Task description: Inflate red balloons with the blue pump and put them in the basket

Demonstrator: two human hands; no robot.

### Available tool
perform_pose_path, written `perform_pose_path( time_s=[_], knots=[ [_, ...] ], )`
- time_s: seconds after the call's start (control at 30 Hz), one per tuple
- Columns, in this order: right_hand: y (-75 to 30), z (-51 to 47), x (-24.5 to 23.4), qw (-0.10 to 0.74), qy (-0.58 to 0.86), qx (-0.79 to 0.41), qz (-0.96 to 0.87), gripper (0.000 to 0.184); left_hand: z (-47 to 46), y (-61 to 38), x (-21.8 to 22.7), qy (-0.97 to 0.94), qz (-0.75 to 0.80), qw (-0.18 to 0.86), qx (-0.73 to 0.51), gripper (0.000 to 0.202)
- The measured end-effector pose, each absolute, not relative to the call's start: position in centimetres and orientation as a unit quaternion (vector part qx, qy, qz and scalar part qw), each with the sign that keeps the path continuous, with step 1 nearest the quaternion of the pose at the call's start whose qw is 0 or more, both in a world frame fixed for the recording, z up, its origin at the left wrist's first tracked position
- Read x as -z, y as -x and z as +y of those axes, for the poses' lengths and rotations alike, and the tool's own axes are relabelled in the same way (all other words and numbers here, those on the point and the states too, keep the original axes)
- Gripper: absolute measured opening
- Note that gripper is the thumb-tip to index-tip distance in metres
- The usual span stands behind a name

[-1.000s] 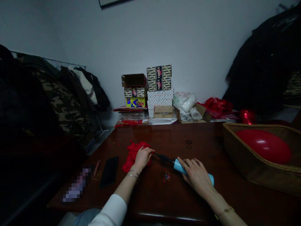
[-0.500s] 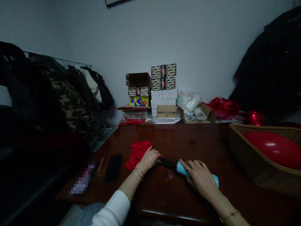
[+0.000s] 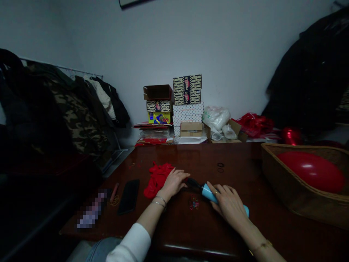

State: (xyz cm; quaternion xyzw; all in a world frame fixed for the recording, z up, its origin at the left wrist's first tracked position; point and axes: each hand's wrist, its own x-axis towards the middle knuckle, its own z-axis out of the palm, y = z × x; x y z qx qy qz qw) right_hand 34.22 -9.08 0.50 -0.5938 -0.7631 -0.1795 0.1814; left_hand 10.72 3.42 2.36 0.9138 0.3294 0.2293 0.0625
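A light blue hand pump (image 3: 208, 192) with a black nozzle lies on the dark wooden table (image 3: 207, 160). My right hand (image 3: 229, 205) rests over the pump's body with its fingers curled round it. My left hand (image 3: 173, 182) is closed at the black nozzle's tip, at the edge of a heap of red uninflated balloons (image 3: 156, 176); what its fingers pinch is hidden. A few small coloured rubber bands (image 3: 193, 203) lie just in front of the pump.
A wicker basket (image 3: 283, 182) at the right holds an inflated red balloon (image 3: 311, 170). A black phone (image 3: 128, 196) lies at the left. Stacked boxes (image 3: 187, 105), plastic bags and red items stand behind the table. Coats hang at the left.
The view shifted slightly. My left hand stays at the pump's nozzle by the red balloons, its fingers moving a little; my right hand keeps its place on the pump.
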Motion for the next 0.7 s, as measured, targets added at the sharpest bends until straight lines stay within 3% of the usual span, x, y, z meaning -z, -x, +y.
perform_pose_path(
  time_s=[0.07, 0.2, 0.33, 0.43, 0.7],
  knots=[
    [-34.3, -9.0, -0.4, 0.183, 0.608, 0.181, -0.751, 0.058, 3.1, -10.9, -2.3, -0.870, 0.353, 0.086, -0.334, 0.046],
    [-34.1, -9.1, -0.4, 0.187, 0.632, 0.188, -0.728, 0.056, 1.7, -12.3, -1.2, -0.645, 0.495, 0.176, -0.555, 0.024],
    [-33.7, -9.3, -0.5, 0.196, 0.635, 0.194, -0.722, 0.057, 0.7, -14.6, 0.4, -0.427, 0.544, 0.488, -0.533, 0.047],
    [-33.3, -9.4, -0.5, 0.206, 0.616, 0.194, -0.735, 0.058, 0.8, -16.0, 0.6, -0.292, 0.446, 0.662, -0.527, 0.052],
    [-32.0, -9.4, 0.2, 0.222, 0.592, 0.178, -0.754, 0.061, 1.3, -18.9, -0.2, -0.149, 0.245, 0.716, -0.637, 0.029]
  ],
)
